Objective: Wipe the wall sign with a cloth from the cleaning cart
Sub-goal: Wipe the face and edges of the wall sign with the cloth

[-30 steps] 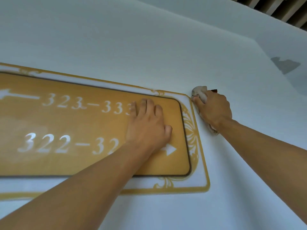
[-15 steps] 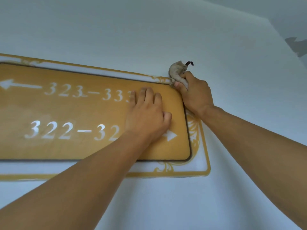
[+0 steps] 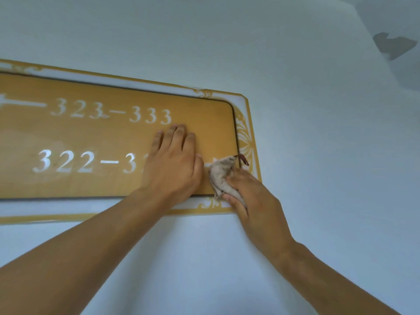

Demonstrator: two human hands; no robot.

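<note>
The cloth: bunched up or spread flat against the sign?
Bunched. The cloth is a wrinkled wad gripped in the right hand, pressed at the sign's lower right corner.

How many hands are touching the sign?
2. The left hand lies flat on the sign near its right end; the right hand presses a cloth at its lower right corner.

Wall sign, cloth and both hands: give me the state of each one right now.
wall sign: mounted on wall, tilted in view.
cloth: bunched, pressed on sign's lower right corner.
left hand: flat, open, braced on sign.
right hand: closed around cloth.
</note>
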